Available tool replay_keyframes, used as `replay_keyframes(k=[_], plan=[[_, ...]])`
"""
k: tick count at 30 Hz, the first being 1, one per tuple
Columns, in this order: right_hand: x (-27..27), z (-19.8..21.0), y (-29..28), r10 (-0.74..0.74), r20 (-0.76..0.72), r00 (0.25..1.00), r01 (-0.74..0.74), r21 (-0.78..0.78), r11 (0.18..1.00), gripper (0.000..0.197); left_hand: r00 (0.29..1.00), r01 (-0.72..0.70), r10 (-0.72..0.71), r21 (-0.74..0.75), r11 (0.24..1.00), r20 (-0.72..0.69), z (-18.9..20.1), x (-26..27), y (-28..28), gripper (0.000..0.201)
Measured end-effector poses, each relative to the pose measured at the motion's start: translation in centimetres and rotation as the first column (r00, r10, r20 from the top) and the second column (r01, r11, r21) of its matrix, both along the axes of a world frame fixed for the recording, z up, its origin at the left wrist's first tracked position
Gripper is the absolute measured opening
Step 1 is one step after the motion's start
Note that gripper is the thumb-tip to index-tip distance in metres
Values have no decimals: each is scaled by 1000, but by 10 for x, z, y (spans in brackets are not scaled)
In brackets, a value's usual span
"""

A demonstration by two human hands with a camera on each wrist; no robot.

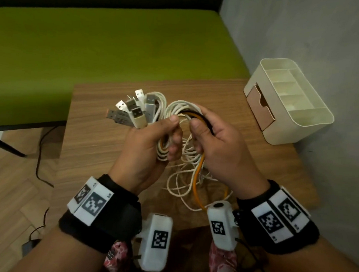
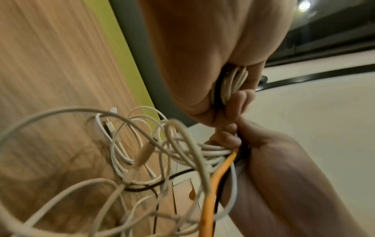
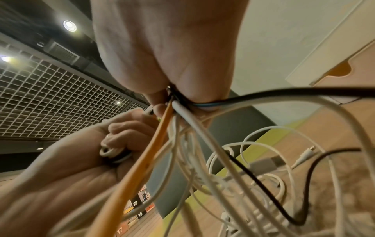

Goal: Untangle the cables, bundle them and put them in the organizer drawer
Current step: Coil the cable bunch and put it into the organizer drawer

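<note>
Grip: both hands (image 1: 144,142) (image 1: 218,142) clutch cables (image 1: 184,178) | organizer (image 1: 313,127): compartments bare, drawer (image 1: 260,109) closed

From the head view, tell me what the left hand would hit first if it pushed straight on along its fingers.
Probably the right hand: the left hand grips the cables with fingers curled toward it, almost touching. Depth is unclear.

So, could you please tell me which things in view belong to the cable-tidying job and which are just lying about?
Part of the job:
- cables, white, orange and black, gripped by the left hand and right hand
- USB plugs fanned above the left hand
- organizer and its drawer

Just lying about:
- green surface
- black floor cable
- wooden table
</note>
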State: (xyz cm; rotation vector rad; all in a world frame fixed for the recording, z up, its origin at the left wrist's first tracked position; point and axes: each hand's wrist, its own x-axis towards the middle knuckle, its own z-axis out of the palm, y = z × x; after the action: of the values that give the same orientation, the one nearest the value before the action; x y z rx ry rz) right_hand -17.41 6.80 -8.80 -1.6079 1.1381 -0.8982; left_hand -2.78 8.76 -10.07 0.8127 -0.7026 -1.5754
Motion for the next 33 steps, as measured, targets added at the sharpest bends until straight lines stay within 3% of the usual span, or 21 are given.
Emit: replay_keyframes(k=[1, 5, 10, 13, 16, 20, 26, 29, 33], plan=[[1, 0, 1, -26, -19, 999, 26, 3, 1000, 34, 1000, -5, 5, 17, 1000, 12, -1, -4, 1, 13], [-2, 5, 3, -35, -20, 999, 36, 47, 998, 42, 998, 27, -30, 61, 998, 46, -3, -12, 4, 31], [-10, 6, -4, -36, 87, 996, 27, 99, 995, 52, 997, 12, -19, 85, 996, 76, -2, -8, 1, 20], [-12, 4, -2, -71, 9, 997, 70, 62, 996, 44, 990, 4, -15, 75, 997, 141, -4, -10, 2, 30], [-10, 6, 0, -116, -29, 993, 116, -15, 993, 39, 974, 41, -65, 110, 993, 216, -8, -16, 4, 24], [-3, 8, 5, -146, 70, 987, 142, 60, 988, 38, 973, 58, -93, 167, 984, 213, -8, -26, 9, 21], [1, 3, 8, -123, -47, 991, 126, 88, 988, 37, 962, 74, -116, 176, 982, 246, -6, -16, 5, 31], [-3, 3, 6, -96, -89, 991, 105, 101, 989, 34, 926, 89, -139, 156, 984, 352, -2, -7, 5, 31], [-3, 8, 7, -65, -113, 991, 75, 82, 994, 33, 825, 107, -116, 49, 993, 553, 6, 4, 6, 28]])
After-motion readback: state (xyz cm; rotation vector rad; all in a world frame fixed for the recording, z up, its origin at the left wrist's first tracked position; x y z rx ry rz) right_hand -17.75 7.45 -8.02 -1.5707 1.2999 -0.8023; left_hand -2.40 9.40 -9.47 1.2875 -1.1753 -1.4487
